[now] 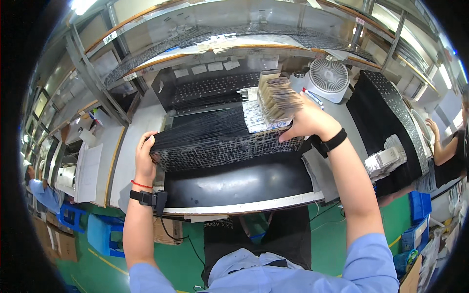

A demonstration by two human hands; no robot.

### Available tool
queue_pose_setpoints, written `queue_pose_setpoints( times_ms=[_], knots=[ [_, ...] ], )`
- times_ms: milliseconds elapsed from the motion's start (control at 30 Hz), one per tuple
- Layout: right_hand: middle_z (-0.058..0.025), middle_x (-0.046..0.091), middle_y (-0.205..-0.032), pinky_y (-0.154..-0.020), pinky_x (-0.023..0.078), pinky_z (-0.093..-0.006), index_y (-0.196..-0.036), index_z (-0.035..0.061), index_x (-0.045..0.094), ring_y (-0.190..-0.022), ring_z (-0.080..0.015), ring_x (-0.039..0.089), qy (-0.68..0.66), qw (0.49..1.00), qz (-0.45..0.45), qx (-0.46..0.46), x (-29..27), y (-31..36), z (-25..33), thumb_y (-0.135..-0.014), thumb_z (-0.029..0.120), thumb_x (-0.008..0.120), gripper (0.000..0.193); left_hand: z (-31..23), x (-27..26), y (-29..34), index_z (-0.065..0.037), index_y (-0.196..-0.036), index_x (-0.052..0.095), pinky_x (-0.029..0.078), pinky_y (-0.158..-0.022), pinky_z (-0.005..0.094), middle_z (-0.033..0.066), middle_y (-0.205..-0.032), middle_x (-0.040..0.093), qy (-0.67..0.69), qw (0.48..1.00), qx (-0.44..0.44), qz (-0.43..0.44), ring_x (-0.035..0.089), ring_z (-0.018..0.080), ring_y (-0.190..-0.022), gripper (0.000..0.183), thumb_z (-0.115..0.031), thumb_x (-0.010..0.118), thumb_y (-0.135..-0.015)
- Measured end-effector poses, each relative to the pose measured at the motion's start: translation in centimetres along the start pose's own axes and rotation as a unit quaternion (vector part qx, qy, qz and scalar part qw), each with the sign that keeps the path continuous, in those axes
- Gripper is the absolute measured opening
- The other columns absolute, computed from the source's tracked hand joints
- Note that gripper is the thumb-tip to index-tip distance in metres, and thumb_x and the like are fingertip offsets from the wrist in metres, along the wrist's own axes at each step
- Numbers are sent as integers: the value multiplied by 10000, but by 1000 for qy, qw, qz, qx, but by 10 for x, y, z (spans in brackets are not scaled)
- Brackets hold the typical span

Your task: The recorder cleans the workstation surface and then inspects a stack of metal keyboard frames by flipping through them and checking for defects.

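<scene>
A long stack of thin black sheets [205, 128] with a grey-speckled front face stands on the bench before me. My left hand [145, 155] grips its left end, thumb and fingers over the upper corner. My right hand [311, 117] clasps the right end, thumb pressed on the front face, its other fingers hidden behind. On top of that end rises a fanned bundle of small beige cards [279, 97], close against my right hand. Under the bundle lies a white piece with blue marks [253, 117]. Each of my wrists wears a black strap.
A glossy black mat [234, 185] covers the bench front. Behind the stack stands a black perforated rack [210, 90]. A white fan [328, 78] sits at back right, with pens beside it. Further right are more black sheets and a white bundle [383, 161]. A shelf [273, 41] hangs above; co-workers are at both sides.
</scene>
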State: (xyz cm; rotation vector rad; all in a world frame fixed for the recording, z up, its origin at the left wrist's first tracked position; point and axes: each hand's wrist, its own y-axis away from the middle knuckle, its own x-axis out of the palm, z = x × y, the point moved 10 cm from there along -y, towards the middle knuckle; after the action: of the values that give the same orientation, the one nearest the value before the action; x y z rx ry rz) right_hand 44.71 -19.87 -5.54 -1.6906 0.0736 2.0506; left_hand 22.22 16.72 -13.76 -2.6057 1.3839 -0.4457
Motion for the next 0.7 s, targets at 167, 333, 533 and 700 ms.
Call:
queue_pose_setpoints(
  times_ms=[167,333,533,700],
  knots=[
    [-243,464,-1468,-1184,283,-518,-1466,26,416,-1400,-381,401,-43,999,25,6,9,-7,-9,-571,380,935,1094,-6,0,-1,-25,-1329,550,459,-1007,309,123,-1237,630,-32,998,40,21,599,178,-1148,369,-229,510,-1024],
    [-203,449,-1487,-1182,268,-525,-1458,55,439,-1400,-355,407,44,999,-8,-8,29,-2,-16,-583,398,930,1060,-9,20,9,-32,-1546,318,437,-1075,388,159,-1378,561,96,992,47,68,550,237,-1263,610,-377,411,-1051],
    [-183,515,-1379,-1175,262,-530,-1426,64,479,-1328,-373,448,24,999,-10,-33,28,-4,-13,-602,487,904,1019,11,-9,-2,-16,-1448,467,385,-1101,337,132,-1399,539,-3,999,2,50,515,206,-1289,471,-230,454,-1029],
    [-198,543,-1348,-1152,299,-516,-1355,34,550,-1302,-394,469,17,999,-29,-43,19,-1,-7,-624,494,892,929,-17,0,-7,-14,-1480,418,362,-1136,387,162,-1419,524,-143,984,53,86,498,253,-1321,541,-190,515,-978]
  ],
)
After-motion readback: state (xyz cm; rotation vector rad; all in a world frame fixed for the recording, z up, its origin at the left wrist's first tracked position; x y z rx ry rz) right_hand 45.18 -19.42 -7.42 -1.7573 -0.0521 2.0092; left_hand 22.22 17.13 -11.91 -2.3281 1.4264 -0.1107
